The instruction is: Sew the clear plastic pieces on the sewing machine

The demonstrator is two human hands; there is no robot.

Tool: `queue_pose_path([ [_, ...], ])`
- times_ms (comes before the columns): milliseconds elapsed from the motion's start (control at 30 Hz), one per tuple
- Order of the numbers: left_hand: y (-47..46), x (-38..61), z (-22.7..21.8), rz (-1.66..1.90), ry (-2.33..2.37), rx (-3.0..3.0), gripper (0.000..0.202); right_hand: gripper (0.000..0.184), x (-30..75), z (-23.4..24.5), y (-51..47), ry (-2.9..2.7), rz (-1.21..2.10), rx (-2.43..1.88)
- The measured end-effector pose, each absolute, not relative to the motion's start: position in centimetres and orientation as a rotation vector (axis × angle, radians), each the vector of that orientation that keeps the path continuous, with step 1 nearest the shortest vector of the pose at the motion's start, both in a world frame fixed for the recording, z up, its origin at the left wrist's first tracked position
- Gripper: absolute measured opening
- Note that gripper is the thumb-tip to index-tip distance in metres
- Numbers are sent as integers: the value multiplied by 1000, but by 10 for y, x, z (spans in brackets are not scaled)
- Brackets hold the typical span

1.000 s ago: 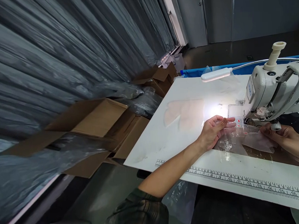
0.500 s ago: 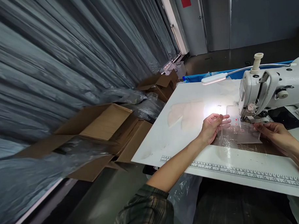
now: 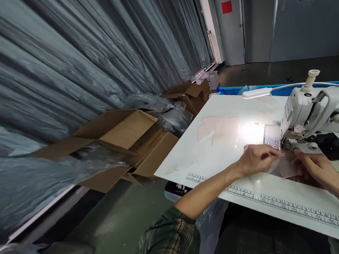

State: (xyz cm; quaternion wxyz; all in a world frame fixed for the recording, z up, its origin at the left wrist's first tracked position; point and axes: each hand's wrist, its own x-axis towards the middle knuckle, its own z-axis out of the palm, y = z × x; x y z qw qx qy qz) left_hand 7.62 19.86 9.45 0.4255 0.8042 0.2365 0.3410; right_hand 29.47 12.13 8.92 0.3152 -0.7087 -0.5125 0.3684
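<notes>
My left hand [image 3: 255, 159] lies on a clear plastic sheet [image 3: 282, 166] with small red marks, its fingers curled down on the sheet's left edge. My right hand [image 3: 312, 166] presses the sheet's right side, fingers bent onto it. The sheet lies on the white table [image 3: 214, 147], right in front of the needle of the white sewing machine [image 3: 313, 111]. A bright lamp [image 3: 257, 92] lights the spot just beyond my hands.
A printed ruler [image 3: 272, 203] runs along the table's near edge. Open cardboard boxes [image 3: 122, 136] and crumpled plastic stand on the floor to the left, against a grey plastic curtain [image 3: 86, 63]. A blue bin edge [image 3: 268, 87] shows behind the table.
My left hand turned palm down and closed onto the sheet, sliding right toward the needle. My right hand shifted slightly toward me. The camera swung a little left and up.
</notes>
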Motion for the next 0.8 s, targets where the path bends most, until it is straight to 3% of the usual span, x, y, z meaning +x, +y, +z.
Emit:
queue_pose_path([
  [100,186,80,97,734,203,2078,11,68,280,94,123,-1326,1530,-1637],
  [267,182,76,98,763,189,1940,12,56,260,108,121,-1416,1808,-1327],
  [367,183,70,103,802,303,1725,15,59,263,104,119,-1501,1633,-1356],
  [500,183,65,115,778,308,1599,10,47,271,95,115,-1526,823,-1453],
  [567,182,65,119,697,264,1569,8,45,273,94,112,-1599,604,-1339],
  [667,181,65,120,614,274,1473,12,53,272,94,106,-1709,729,-1220],
  [800,188,61,115,696,456,1409,21,42,268,98,97,-1601,1179,-1328],
])
